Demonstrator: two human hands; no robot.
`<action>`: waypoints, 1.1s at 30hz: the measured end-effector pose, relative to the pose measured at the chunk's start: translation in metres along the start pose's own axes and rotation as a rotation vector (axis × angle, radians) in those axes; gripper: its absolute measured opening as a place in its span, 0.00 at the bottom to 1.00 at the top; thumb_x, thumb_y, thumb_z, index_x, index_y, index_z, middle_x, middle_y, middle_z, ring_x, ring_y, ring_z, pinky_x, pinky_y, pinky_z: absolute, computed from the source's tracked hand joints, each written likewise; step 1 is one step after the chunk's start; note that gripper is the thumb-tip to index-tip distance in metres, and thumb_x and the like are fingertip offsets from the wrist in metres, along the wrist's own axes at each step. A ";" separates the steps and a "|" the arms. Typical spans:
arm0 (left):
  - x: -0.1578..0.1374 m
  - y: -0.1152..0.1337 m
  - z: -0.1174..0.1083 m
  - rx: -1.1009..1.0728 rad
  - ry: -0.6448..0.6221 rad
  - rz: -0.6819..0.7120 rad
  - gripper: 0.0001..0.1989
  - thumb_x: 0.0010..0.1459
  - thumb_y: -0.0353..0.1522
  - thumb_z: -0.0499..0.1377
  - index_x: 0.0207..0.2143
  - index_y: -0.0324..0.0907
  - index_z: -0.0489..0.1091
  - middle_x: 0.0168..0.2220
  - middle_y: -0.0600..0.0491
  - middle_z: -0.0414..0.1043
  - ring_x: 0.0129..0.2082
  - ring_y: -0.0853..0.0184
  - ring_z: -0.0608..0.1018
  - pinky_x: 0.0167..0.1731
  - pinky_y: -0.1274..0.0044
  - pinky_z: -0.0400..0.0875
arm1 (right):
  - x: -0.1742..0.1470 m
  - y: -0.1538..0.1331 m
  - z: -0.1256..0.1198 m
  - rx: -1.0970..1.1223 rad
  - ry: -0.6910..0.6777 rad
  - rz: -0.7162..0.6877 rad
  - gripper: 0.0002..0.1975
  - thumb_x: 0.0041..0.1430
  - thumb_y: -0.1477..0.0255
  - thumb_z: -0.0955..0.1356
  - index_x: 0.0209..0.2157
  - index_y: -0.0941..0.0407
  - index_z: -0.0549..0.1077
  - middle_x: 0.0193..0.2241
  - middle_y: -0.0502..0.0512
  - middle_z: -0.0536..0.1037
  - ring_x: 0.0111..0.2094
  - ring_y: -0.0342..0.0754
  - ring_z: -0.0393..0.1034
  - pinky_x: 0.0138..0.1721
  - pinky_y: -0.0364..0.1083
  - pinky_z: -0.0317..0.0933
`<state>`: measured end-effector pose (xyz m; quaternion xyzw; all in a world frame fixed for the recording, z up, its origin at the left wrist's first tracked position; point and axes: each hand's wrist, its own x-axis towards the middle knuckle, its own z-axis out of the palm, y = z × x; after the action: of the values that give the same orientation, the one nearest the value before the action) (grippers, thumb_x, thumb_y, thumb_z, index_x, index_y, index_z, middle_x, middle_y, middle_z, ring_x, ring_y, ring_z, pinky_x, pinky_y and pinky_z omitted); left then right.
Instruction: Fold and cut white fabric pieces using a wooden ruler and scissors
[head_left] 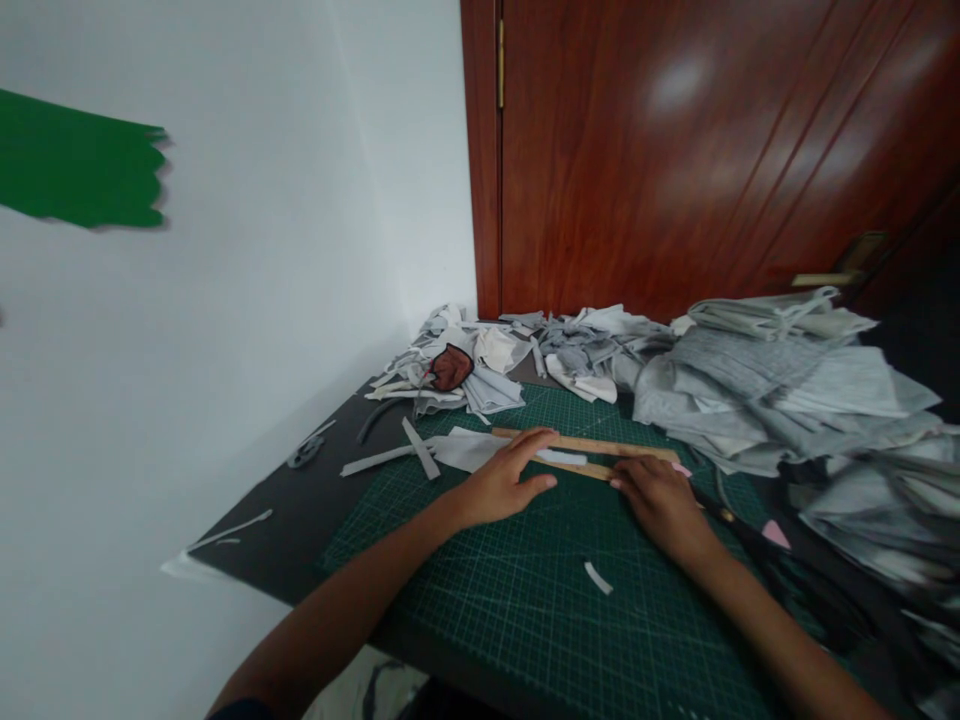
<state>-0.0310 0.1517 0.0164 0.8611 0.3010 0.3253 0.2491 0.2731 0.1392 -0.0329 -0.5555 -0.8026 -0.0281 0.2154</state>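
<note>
- White wall (247,270) on your left, beside your left hand (499,485); a narrower white stretch ahead, up to the door frame (480,150).
- Green patch (82,160), ragged-ended, on that wall, up and left of your left hand.
- Glossy red-brown door (637,190) beyond both hands; handle (829,278) out past your right hand (664,500).
- Soft glare on the door.
- Dark tabletop (300,540) below your hands, running left toward the wall.

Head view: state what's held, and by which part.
Left grip is spread open; right grip touches the lower wooden strip toward its right; holding cannot be told.
</note>
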 end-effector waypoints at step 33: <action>0.001 -0.042 -0.060 0.816 0.055 -0.397 0.14 0.63 0.42 0.62 0.45 0.44 0.76 0.49 0.46 0.75 0.52 0.55 0.76 0.55 0.66 0.70 | -0.002 0.017 -0.026 0.239 0.128 0.485 0.21 0.73 0.57 0.55 0.44 0.56 0.71 0.31 0.62 0.81 0.34 0.58 0.78 0.33 0.50 0.65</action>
<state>-0.0881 0.1958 0.0300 0.8054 0.5705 0.1489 -0.0611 0.2968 0.1364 -0.0129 -0.6993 -0.6285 0.0841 0.3301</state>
